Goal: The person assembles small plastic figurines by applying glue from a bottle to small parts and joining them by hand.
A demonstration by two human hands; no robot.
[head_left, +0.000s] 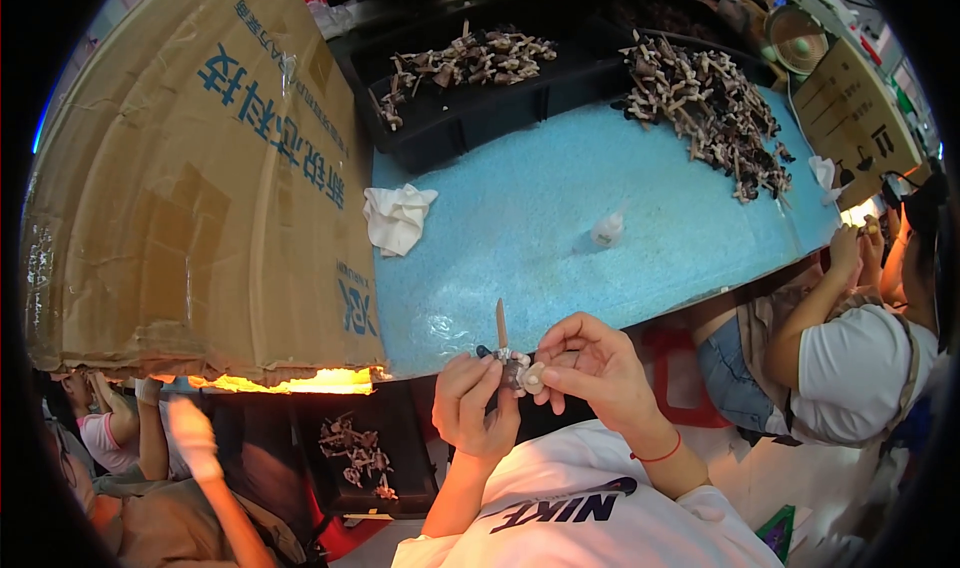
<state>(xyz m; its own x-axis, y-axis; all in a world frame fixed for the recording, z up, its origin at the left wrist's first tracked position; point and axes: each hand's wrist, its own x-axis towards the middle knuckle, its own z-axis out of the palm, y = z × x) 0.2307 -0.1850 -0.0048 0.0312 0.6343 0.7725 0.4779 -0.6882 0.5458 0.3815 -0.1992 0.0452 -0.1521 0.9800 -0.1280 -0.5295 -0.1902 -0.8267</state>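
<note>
Just off the near edge of the blue table (480,258), a small grey and beige figurine (515,370) is between my two hands. A thin brown blade-like piece (501,323) sticks up from it. My left hand (468,408) grips the figurine from the left with thumb and fingers. On the other side, my right hand (610,378) has its thumb and a finger pinched at the pale rounded end of the figurine, other fingers curled loosely. The fingers hide part of the figurine, and its fine details are too small to make out.
A tall cardboard box (190,198) walls off the left. Behind lie a black tray (450,133) with figurines and a figurine heap (705,108). A crumpled tissue (398,218) and a small clear plastic item (607,230) lie nearer. Co-workers (850,358) sit at both sides.
</note>
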